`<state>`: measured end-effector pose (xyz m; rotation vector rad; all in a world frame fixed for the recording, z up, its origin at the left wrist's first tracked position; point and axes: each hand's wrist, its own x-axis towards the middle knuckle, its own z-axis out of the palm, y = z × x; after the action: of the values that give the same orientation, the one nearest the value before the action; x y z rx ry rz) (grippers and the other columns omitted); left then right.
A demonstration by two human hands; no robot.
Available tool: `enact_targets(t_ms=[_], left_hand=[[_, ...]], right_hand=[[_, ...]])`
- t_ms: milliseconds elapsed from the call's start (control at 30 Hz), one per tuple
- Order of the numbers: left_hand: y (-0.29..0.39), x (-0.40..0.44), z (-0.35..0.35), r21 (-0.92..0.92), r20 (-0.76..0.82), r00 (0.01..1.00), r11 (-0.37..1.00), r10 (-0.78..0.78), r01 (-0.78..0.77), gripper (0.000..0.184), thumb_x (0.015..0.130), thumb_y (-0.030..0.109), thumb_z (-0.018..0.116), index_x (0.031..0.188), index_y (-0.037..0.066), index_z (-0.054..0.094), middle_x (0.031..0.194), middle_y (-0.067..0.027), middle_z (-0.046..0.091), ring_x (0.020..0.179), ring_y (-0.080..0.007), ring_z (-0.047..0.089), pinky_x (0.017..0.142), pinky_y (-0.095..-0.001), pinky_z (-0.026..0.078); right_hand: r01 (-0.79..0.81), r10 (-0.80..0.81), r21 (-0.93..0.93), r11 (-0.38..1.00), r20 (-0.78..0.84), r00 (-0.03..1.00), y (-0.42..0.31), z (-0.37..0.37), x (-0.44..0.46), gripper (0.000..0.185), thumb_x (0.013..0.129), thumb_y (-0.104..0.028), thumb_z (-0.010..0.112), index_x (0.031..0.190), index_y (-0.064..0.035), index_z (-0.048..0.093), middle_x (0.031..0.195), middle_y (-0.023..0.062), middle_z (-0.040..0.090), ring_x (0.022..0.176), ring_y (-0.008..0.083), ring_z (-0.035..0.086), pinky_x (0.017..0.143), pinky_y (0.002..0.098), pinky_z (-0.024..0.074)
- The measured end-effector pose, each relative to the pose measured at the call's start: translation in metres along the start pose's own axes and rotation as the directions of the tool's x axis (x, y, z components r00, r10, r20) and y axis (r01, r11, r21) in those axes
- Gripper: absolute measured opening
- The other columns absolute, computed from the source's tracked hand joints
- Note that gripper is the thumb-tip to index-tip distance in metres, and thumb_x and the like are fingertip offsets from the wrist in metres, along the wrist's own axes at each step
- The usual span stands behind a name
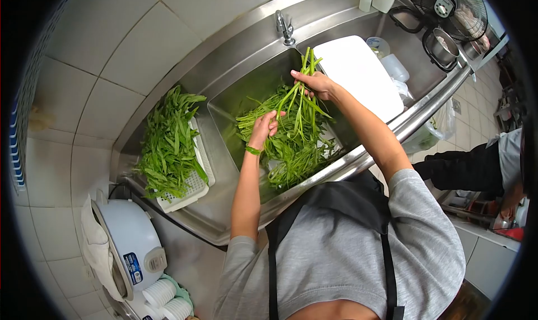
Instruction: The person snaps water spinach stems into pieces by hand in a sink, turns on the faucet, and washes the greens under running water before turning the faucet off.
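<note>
My right hand (315, 86) is closed around a bunch of long-stemmed water spinach (307, 68), its stem ends pointing up and its leaves hanging over the sink basin (235, 101). Lower and to the left, my left hand (263, 130) has its fingers curled, the tips close to a stem of that bunch; what they pinch is hidden. A bit of green leaf clings to the left wrist. Beneath both hands, a heap of loose greens (297, 163) fills much of the basin. Another pile of leafy greens (171, 146) lies on a white perforated tray (199, 190) left of the basin.
A white board (358, 76) covers the sink's right part. Behind the basin stands a faucet (284, 28). Pots (443, 45) and a fan (462, 9) are at the far right. A rice cooker (129, 241) and stacked cups (162, 297) sit lower left. Another person (476, 166) stands at right.
</note>
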<state>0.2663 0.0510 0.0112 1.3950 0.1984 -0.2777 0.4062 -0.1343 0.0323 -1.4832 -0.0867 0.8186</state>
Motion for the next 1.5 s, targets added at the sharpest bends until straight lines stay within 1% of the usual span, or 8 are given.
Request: enact_targets(t_ms=[167, 267, 400, 533, 667, 767, 800, 1500], left_hand=[[0.001, 0.010, 0.001, 0.159, -0.082, 0.996, 0.987, 0.021, -0.008, 0.027, 0.083, 0.024, 0.049, 0.084, -0.002, 0.059, 0.052, 0.0060, 0.031, 0.043, -0.0034, 0.030, 0.041, -0.0196, 0.026], [-0.017, 0.023, 0.003, 0.155, -0.386, 0.910, 0.983, 0.151, -0.098, 0.028, 0.082, 0.025, 0.048, 0.077, -0.001, 0.059, 0.049, 0.0059, 0.030, 0.041, -0.0051, 0.030, 0.040, -0.0209, 0.025], [-0.059, 0.033, -0.006, -0.370, -0.536, 0.835, 0.924, -0.123, -0.101, 0.024, 0.081, 0.025, 0.044, 0.068, 0.005, 0.049, 0.054, -0.0006, 0.040, 0.045, -0.0102, 0.038, 0.045, -0.0245, 0.032], [-0.060, 0.014, -0.007, -0.231, -0.657, 0.754, 0.953, -0.003, -0.197, 0.026, 0.086, 0.024, 0.043, 0.066, 0.007, 0.043, 0.058, -0.0031, 0.044, 0.050, -0.0119, 0.044, 0.049, -0.0259, 0.036], [-0.013, 0.009, -0.001, 0.281, -0.466, 0.861, 0.957, 0.204, -0.075, 0.030, 0.083, 0.031, 0.057, 0.082, 0.001, 0.057, 0.060, -0.0027, 0.050, 0.055, -0.0105, 0.049, 0.052, -0.0296, 0.040], [-0.005, 0.031, 0.013, 0.637, -0.039, 0.761, 0.603, 0.648, -0.480, 0.031, 0.081, 0.030, 0.060, 0.090, 0.000, 0.062, 0.057, -0.0025, 0.050, 0.050, -0.0089, 0.046, 0.049, -0.0298, 0.039], [0.019, 0.020, 0.022, 0.740, -0.135, 0.933, 0.660, 0.333, -0.128, 0.029, 0.079, 0.030, 0.063, 0.087, 0.002, 0.063, 0.055, -0.0042, 0.052, 0.049, -0.0094, 0.046, 0.051, -0.0292, 0.040], [0.004, 0.022, 0.018, 0.618, -0.083, 0.976, 0.778, 0.201, -0.108, 0.027, 0.074, 0.029, 0.064, 0.071, 0.002, 0.058, 0.046, -0.0021, 0.044, 0.044, -0.0090, 0.038, 0.044, -0.0287, 0.033]], right_hand=[[0.029, -0.029, 0.002, 1.000, -0.018, 0.999, 0.001, 0.004, -0.002, 0.041, 0.075, -0.047, 0.063, 0.072, -0.0064, 0.055, 0.061, -0.0001, 0.053, 0.046, 0.0066, 0.045, 0.038, 0.0201, 0.0302], [0.075, -0.081, -0.063, 0.995, -0.093, 0.992, 0.006, 0.012, -0.007, 0.041, 0.076, -0.044, 0.063, 0.070, -0.0044, 0.058, 0.056, -0.0001, 0.052, 0.043, 0.0071, 0.044, 0.038, 0.0212, 0.0331], [0.182, -0.184, -0.029, 0.983, -0.215, 0.959, 0.012, 0.018, -0.013, 0.040, 0.074, -0.044, 0.065, 0.068, -0.0054, 0.056, 0.055, 0.0004, 0.051, 0.042, 0.0084, 0.045, 0.038, 0.0223, 0.0345], [0.166, -0.184, -0.101, 0.981, -0.204, 0.962, 0.012, 0.003, -0.008, 0.041, 0.074, -0.045, 0.065, 0.063, -0.0068, 0.055, 0.051, 0.0003, 0.050, 0.042, 0.0077, 0.046, 0.038, 0.0228, 0.0343], [0.094, -0.124, -0.203, 0.975, -0.141, 0.982, 0.014, 0.001, 0.000, 0.046, 0.073, -0.050, 0.064, 0.070, -0.0040, 0.059, 0.051, 0.0018, 0.050, 0.041, 0.0090, 0.045, 0.038, 0.0228, 0.0337], [0.030, -0.053, -0.243, 0.970, -0.091, 0.994, 0.012, 0.010, -0.002, 0.049, 0.072, -0.052, 0.063, 0.074, -0.0026, 0.060, 0.051, 0.0025, 0.050, 0.041, 0.0096, 0.045, 0.038, 0.0229, 0.0337], [0.008, -0.028, -0.249, 0.968, -0.078, 0.997, 0.009, 0.012, -0.004, 0.050, 0.072, -0.052, 0.063, 0.075, -0.0021, 0.060, 0.051, 0.0027, 0.050, 0.041, 0.0098, 0.045, 0.038, 0.0229, 0.0338], [0.017, 0.013, -0.195, 0.981, 0.149, 0.989, 0.007, 0.002, -0.008, 0.028, 0.071, -0.029, 0.073, 0.076, -0.0065, 0.057, 0.064, -0.0004, 0.056, 0.050, 0.0064, 0.050, 0.042, 0.0200, 0.0351]])
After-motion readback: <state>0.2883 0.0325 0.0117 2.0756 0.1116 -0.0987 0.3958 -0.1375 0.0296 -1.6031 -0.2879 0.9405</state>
